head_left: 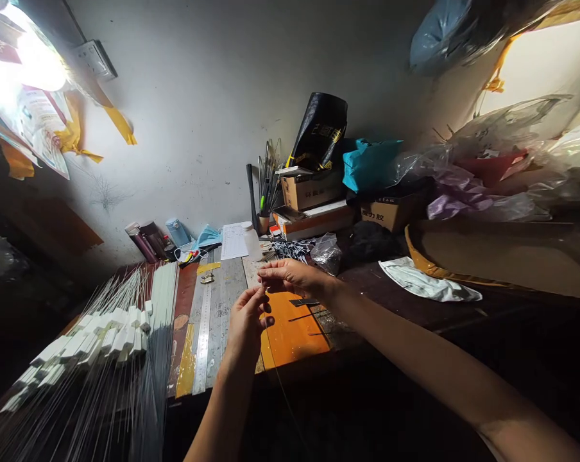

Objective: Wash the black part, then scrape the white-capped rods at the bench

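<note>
— What's left of the ruler?
— A bundle of thin white rods with white tags, lying on the desk.
— And right of the ruler?
— The left hand, fingers pinched shut on a thin thread that runs down off the desk edge. Just beyond it, the right hand pinches the same thread's upper end, over an orange sheet.
— Further right?
— Cardboard boxes, a black bag, then a white cloth.

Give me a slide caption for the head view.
Both hands, left hand and right hand, pinch a thin wire over an orange mat on a cluttered workbench.
</note>
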### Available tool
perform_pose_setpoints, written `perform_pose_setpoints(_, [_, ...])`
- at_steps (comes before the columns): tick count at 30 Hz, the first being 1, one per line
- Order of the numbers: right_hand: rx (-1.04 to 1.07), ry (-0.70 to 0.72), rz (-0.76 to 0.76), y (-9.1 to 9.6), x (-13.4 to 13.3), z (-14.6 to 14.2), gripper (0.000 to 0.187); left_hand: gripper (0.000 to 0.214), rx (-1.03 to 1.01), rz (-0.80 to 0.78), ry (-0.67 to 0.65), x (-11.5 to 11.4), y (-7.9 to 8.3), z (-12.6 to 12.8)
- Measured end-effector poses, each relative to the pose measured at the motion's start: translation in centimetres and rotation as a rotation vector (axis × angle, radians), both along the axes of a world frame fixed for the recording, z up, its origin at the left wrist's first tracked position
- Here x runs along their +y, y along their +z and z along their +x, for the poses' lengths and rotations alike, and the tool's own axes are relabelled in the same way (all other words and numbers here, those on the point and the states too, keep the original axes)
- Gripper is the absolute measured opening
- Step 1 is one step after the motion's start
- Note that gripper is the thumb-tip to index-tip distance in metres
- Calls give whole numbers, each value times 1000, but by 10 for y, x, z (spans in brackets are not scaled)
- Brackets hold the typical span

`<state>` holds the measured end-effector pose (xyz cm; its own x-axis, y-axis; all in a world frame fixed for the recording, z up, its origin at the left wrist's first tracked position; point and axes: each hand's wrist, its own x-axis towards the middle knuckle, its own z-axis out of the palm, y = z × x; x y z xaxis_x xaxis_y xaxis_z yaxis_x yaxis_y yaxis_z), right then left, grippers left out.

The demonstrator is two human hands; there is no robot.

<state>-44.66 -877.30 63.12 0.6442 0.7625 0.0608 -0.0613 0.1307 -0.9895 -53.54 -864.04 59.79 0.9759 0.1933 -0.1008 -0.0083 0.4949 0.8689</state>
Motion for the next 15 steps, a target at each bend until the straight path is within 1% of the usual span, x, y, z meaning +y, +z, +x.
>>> perform_pose_setpoints(3, [-59, -24, -57, -3, -2, -2, 14, 50, 4, -55, 19, -2, 2, 3])
perform_pose_setpoints(5, [-80, -61, -80, -3, -4, -2, 13, 48, 5, -52, 8, -4, 4, 2])
perform_pose_setpoints(7, [-77, -101, -91, 2, -8, -3, 13, 46, -24, -11, -16, -7, 3, -3])
perform_pose_setpoints(9, [-82, -169, -98, 13, -16, -3, 15, 46, -57, 33, -35, -11, -6, -10])
perform_pose_setpoints(11, [-114, -256, -115, 31, -27, -5, 16, 53, -21, 33, -75, -18, -25, -18])
perform_pose_setpoints(13, [-146, -320, -133, 52, -39, -7, 16, 70, 110, -16, -164, -29, -53, -28])
perform_pose_setpoints(15, [-154, -375, -154, 71, -52, -7, 16, 89, 292, -97, -280, -44, -84, -42])
